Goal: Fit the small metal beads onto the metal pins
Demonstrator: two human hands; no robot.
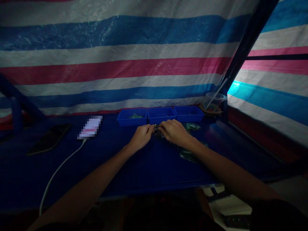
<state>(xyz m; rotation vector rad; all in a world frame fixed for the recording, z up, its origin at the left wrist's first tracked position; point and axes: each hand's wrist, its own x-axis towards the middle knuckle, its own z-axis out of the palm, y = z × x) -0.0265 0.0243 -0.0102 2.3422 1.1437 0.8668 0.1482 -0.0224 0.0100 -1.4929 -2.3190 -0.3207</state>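
My left hand (141,137) is closed, its thumb and fingertips pinched at the left side of some small, thin shiny metal pieces (158,133). Across from it, my right hand (175,132) is also closed, fingers bent down over the right side of those pieces. The two hands are a short gap apart, just above the blue table. What exactly sits between the fingertips is too small and dark to make out. By my right wrist lies a clear plastic bag (189,155), partly covered by the forearm, and another small bag (193,126) is beyond the hand.
Three blue trays stand in a row behind my hands: a left tray (119,119) with greenish bags, a middle tray (161,119) and a right tray (190,118). A clear tub (215,98) is at back right. A phone (90,127) on a white cable (61,164) and a dark tablet-like slab (49,139) lie left.
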